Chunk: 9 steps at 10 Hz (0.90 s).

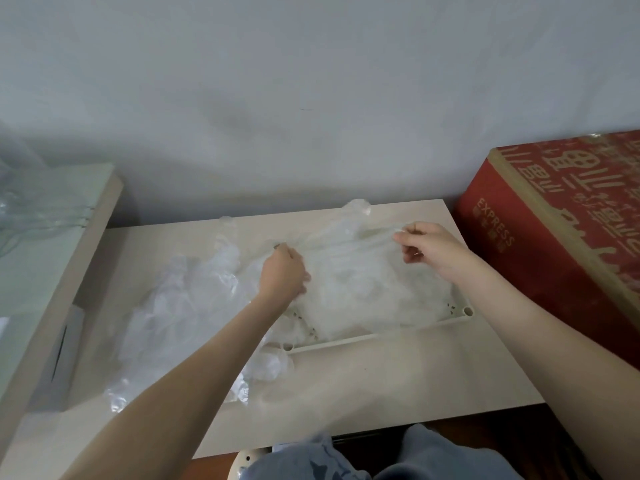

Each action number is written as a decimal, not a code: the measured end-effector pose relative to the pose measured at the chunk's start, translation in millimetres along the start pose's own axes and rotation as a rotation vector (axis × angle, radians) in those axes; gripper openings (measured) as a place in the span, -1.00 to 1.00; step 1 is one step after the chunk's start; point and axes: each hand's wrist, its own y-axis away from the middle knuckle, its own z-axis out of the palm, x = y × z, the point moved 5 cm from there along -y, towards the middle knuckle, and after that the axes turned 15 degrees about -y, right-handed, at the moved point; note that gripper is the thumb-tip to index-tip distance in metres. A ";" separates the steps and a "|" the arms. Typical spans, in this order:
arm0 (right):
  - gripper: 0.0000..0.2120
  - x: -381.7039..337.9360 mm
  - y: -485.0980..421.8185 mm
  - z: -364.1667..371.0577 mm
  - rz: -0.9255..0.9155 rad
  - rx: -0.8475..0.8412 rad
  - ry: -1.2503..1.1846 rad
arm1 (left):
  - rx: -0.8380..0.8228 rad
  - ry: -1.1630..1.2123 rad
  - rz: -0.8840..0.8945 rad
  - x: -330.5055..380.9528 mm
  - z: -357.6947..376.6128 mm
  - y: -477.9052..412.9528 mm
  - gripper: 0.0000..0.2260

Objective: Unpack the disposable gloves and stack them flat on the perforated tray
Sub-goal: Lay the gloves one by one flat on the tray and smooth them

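Observed: one thin, clear plastic disposable glove is held spread between both hands above the white perforated plastic tray. The left hand has its fingers curled in, pinching the glove's left edge. The right hand pinches the right edge between thumb and forefinger, the other fingers loosely bent. Holding it at two opposite edges appears meant to pull the film taut so it lands without creases.

The tray lies on the pale beige tabletop, its holes visible only along the near rim. The rest is covered by a whitish stack of laid gloves, directly beneath the held glove.

A loose heap of crumpled clear gloves sits on the tabletop just left of the tray, within the left hand's reach, apparently awaiting flattening. A red printed cardboard box stands to the right.

Assessment: stacking is partly done, with a sizeable heap left.
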 end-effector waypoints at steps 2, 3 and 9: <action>-0.53 -8.9 7.1 23.0 -0.332 0.191 0.293 | 0.051 -0.066 0.070 2.6 2.6 0.0 -0.78; -0.43 -10.8 28.4 59.4 -0.483 0.050 0.550 | 0.040 -0.025 0.082 10.5 5.2 5.6 -0.80; -0.88 9.6 46.3 25.6 -0.306 0.120 0.246 | -0.007 0.441 -0.053 43.2 16.5 24.1 -0.81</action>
